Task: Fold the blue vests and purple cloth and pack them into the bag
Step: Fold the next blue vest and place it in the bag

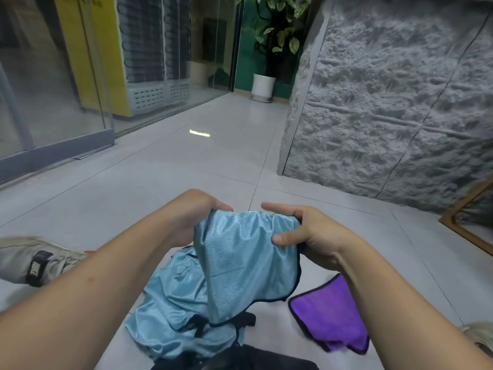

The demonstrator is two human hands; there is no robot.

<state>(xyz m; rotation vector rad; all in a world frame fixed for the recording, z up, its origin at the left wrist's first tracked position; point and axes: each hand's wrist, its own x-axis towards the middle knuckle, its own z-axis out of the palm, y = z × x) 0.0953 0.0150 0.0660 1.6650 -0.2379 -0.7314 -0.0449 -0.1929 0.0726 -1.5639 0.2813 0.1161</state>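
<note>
- Holding one blue vest (pixel 248 263) aloft by its top edge, left hand (pixel 197 209) and right hand (pixel 301 236) each keep a closed grip so it hangs straight for folding.
- Below the grip, another blue vest (pixel 170 311) lies crumpled on the floor (pixel 186 161); the purple cloth (pixel 330 316) waits below the right.

Shiny mesh blue vest (pixel 248 263), fuzzy matt purple cloth (pixel 330 316), glossy floor tiles (pixel 186 169).

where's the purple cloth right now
In the head view the purple cloth lies on the floor at lower right, under the right forearm, just right of the blue vest that both hands hold up.
</note>
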